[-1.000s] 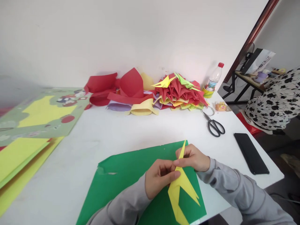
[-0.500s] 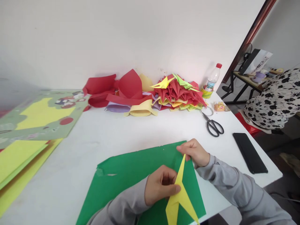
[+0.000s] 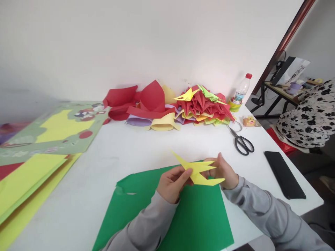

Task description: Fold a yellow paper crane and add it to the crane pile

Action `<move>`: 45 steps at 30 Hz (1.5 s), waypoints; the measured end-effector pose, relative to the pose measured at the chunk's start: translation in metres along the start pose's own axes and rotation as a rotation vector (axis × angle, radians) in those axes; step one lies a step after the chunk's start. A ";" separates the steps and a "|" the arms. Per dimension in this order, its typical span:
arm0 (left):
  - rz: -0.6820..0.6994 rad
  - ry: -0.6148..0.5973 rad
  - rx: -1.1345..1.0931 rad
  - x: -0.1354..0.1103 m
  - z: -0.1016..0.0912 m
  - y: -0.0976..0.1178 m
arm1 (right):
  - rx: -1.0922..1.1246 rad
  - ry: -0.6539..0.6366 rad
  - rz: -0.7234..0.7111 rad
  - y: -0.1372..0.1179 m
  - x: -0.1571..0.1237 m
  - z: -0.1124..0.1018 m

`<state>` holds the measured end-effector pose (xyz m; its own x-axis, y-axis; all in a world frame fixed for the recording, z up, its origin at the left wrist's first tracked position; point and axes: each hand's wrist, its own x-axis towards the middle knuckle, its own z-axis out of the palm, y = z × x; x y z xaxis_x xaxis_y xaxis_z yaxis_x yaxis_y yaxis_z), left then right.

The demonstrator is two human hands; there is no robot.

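Observation:
A folded yellow paper figure with pointed tips is held between both hands, above a green paper sheet lying on the white table. My left hand pinches the figure's left part with curled fingers. From the other side my right hand grips its right end. Both arms wear grey sleeves.
A pile of folded red, yellow and green paper figures and curled red and yellow sheets lies along the wall. Black scissors, a black phone and a plastic bottle sit at right. Yellow sheets lie at left. A person in floral cloth sits far right.
The yellow figure has been lifted and turned from pointing along my arms to lying sideways. My right hand has come back onto it.

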<state>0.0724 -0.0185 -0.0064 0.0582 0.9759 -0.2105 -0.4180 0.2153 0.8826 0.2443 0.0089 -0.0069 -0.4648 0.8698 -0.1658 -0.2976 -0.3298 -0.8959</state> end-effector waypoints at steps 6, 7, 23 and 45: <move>0.034 0.202 -0.138 0.001 0.003 0.005 | 0.128 0.031 -0.080 -0.005 0.000 0.000; 0.029 0.208 -0.157 0.000 0.004 0.005 | 0.109 0.031 -0.086 -0.003 0.000 0.002; -0.096 -0.028 -0.256 -0.002 0.006 -0.005 | -0.116 0.194 -0.111 0.014 -0.001 0.023; 0.003 0.001 -0.269 0.008 -0.008 0.004 | -0.082 0.308 -0.144 0.005 -0.001 0.010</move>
<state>0.0639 -0.0100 -0.0076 0.0554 0.9765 -0.2083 -0.6440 0.1943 0.7399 0.2354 0.0024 -0.0071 -0.1460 0.9792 -0.1406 -0.2680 -0.1760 -0.9472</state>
